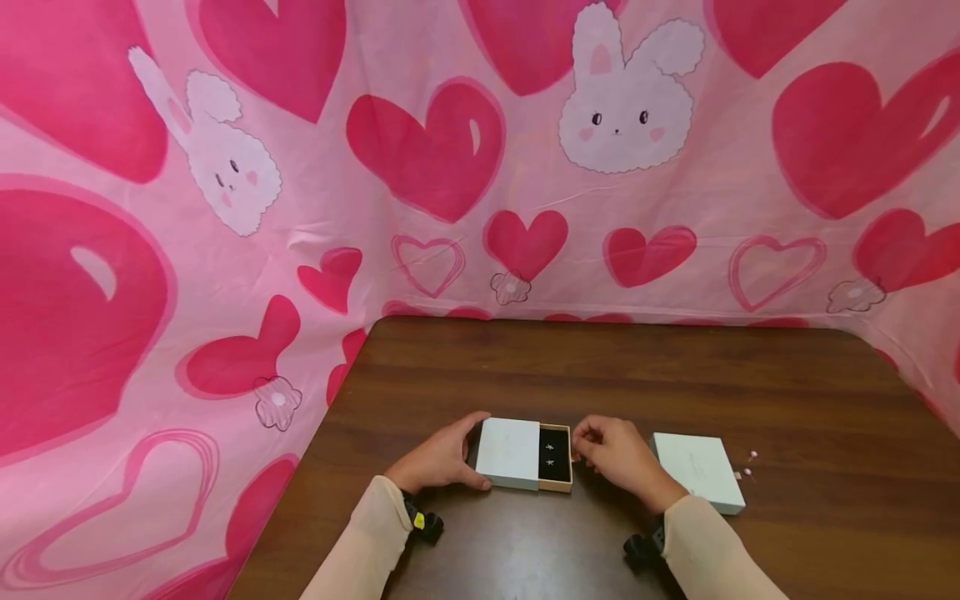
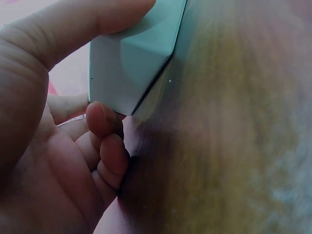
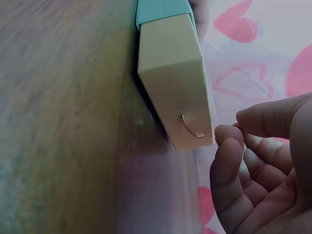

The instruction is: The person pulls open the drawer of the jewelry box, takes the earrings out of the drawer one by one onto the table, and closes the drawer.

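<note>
A pale mint-and-white drawer jewelry box (image 1: pixel 508 452) lies on the table, its inner tray (image 1: pixel 557 486) slid partly out to the right. Two small star-shaped earrings (image 1: pixel 550 447) sit on the tray's black insert (image 1: pixel 555 475). My left hand (image 1: pixel 442 457) grips the sleeve's left end, thumb on the near side. My right hand (image 1: pixel 618 457) is beside the tray's outer end, fingers curled and thumb close to the index fingertip. A thin ribbon pull (image 3: pixel 191 127) hangs loose from the tray's end, apart from those fingers. I see nothing clearly held there.
To the right lies a second pale mint box (image 1: pixel 697 471), shut, with a small ribbon tab (image 1: pixel 738 475). Two tiny pink beads (image 1: pixel 753 455) rest by it on the brown wooden table (image 1: pixel 630 375). Heart-and-bunny cloth (image 1: pixel 525 167) hangs behind and at the sides.
</note>
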### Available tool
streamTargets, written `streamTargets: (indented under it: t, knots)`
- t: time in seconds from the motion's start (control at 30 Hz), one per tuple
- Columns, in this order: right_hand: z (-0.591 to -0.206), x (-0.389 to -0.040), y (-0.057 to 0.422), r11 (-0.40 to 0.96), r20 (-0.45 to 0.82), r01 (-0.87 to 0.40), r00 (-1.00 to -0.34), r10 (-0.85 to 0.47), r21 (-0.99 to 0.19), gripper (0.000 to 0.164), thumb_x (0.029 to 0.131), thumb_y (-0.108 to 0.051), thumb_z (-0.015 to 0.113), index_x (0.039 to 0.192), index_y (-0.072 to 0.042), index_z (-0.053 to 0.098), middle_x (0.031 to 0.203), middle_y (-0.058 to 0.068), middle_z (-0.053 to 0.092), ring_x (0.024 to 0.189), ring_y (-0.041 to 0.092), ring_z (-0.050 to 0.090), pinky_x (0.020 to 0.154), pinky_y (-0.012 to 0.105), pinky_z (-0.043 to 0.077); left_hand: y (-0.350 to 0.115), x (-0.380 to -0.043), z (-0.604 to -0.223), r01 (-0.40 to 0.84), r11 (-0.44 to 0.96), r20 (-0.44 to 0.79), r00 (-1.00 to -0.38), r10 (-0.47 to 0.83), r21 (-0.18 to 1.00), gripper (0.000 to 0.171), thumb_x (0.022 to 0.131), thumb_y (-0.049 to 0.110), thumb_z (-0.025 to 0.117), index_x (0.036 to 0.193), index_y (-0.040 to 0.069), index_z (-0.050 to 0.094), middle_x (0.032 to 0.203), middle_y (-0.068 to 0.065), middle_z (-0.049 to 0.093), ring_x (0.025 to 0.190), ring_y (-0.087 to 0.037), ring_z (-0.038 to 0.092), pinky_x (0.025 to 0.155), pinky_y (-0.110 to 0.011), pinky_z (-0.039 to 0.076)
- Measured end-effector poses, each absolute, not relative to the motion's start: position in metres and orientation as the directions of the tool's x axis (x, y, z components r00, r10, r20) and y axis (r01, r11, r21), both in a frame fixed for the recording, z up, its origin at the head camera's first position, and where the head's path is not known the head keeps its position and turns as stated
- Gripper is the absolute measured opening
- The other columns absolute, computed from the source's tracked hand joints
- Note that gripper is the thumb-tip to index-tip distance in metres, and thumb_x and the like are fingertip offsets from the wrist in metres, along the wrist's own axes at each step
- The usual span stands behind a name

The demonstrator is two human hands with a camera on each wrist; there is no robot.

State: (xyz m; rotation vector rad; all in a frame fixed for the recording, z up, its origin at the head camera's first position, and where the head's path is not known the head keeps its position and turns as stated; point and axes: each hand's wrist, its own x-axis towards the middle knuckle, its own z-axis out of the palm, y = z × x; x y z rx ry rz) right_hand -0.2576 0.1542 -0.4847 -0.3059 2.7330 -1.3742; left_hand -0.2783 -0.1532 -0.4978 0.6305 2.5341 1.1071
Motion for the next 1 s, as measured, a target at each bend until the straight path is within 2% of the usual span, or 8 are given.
streamTargets:
  t: [0.23, 0.63, 0.83, 1.0]
  knots:
    - [-0.481, -0.261, 0.15, 0.582, 0.044, -0.181, -0.969, -0.242, -0.792, 0.005, 0.09, -0.015, 0.07, 0.091, -0.01, 0.069, 0.073, -0.002, 0.064, 0.063, 0.016, 0.059, 0.055, 0.032, 0.05, -0.153, -0.28, -0.501, 0.273, 0.598, -0.1, -0.851, 0.515, 0.754, 0.098, 0.065, 0.035, 0.091, 0.145, 0.022, 0.037, 0.125, 0.007, 0.049, 0.109, -0.016, 0.048, 0.097, -0.042, 0.042]
    - [-0.478, -0.265, 0.145, 0.611, 0.08, -0.283, -0.938, -0.337, -0.74, 0.008, 0.09, -0.012, 0.07, 0.097, -0.013, 0.071, 0.073, -0.005, 0.065, 0.064, 0.017, 0.063, 0.055, 0.032, 0.048, -0.154, -0.282, -0.5, 0.27, 0.591, -0.106, -0.845, 0.523, 0.76, 0.098, 0.065, 0.035, 0.091, 0.146, 0.021, 0.036, 0.127, 0.007, 0.048, 0.111, -0.016, 0.047, 0.099, -0.042, 0.041]
    - [-0.476, -0.267, 0.14, 0.66, 0.089, -0.311, -0.934, -0.347, -0.684, 0.009, 0.089, -0.014, 0.072, 0.098, -0.015, 0.071, 0.073, -0.009, 0.061, 0.06, 0.01, 0.059, 0.055, 0.03, 0.047, -0.154, -0.282, -0.499, 0.261, 0.597, -0.109, -0.852, 0.512, 0.758, 0.1, 0.065, 0.035, 0.091, 0.147, 0.019, 0.035, 0.13, 0.007, 0.047, 0.113, -0.015, 0.046, 0.1, -0.042, 0.04]
    - [-0.476, -0.27, 0.137, 0.682, 0.094, -0.335, -0.926, -0.365, -0.65, 0.011, 0.088, -0.013, 0.073, 0.099, -0.015, 0.072, 0.083, -0.008, 0.061, 0.061, 0.007, 0.056, 0.057, 0.029, 0.048, -0.154, -0.281, -0.499, 0.26, 0.595, -0.109, -0.852, 0.512, 0.761, 0.1, 0.065, 0.035, 0.091, 0.147, 0.019, 0.035, 0.13, 0.007, 0.047, 0.113, -0.015, 0.046, 0.1, -0.041, 0.04]
